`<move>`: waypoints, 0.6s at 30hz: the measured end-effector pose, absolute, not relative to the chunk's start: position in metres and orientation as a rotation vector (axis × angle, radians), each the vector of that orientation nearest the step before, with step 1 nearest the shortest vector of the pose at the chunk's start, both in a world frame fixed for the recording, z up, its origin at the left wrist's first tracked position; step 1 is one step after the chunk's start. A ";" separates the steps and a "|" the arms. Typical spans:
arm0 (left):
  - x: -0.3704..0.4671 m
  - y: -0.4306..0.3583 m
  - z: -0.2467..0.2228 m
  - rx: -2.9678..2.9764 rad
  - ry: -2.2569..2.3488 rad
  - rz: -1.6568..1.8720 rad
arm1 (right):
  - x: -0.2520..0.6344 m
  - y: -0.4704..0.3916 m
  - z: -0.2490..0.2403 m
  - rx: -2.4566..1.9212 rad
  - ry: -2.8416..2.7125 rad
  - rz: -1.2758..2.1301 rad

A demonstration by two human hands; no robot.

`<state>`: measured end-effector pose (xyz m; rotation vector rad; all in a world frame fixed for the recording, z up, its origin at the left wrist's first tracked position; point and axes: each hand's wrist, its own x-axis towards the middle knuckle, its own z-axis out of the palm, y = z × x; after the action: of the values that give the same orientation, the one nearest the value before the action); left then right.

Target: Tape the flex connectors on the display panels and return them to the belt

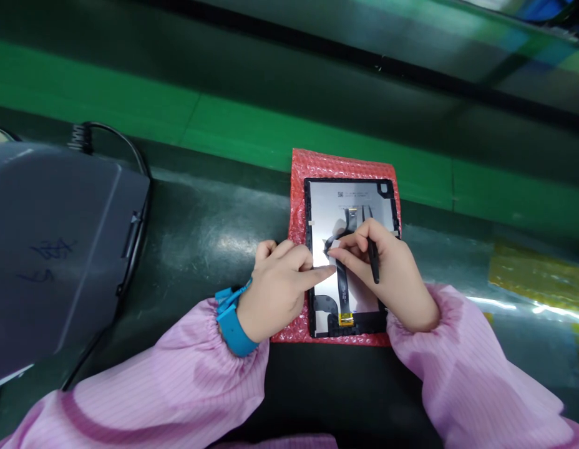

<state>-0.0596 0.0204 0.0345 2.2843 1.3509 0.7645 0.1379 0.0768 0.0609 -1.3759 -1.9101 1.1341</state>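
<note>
A tablet display panel (324,202) lies back side up on a red bubble-wrap bag (296,165), with a black flex cable (344,290) running along its middle. My left hand (280,284) rests at the panel's left edge. Its index finger stretches out to the cable while the other fingers curl, holding nothing. Over the panel, my right hand (383,265) keeps black tweezers (374,254) tucked in its grasp, tips pointing away from me. Its thumb and index finger pinch at a small whitish piece (335,244), perhaps tape, beside the cable.
On the left stands a dark grey case (50,249) with handwritten marks, and a black cord (123,137) curves round it. Yellowish tape (537,271) is stuck to the dark green worktop (209,212) at right. A raised ledge (317,81) crosses the back.
</note>
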 end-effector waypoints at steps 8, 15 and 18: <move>-0.058 0.021 0.034 2.375 1.390 0.777 | 0.134 0.095 0.052 -1.407 -1.918 1.001; -0.061 0.022 0.031 2.397 1.351 0.746 | 0.132 0.122 0.056 -1.520 -1.899 0.668; -0.062 0.023 0.029 2.400 1.330 0.749 | 0.163 0.125 0.063 -1.685 -1.813 0.527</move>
<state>-0.0624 0.0226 0.0286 2.4004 1.3298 0.7487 0.1634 0.1254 0.0630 -1.6849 -1.8133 0.5269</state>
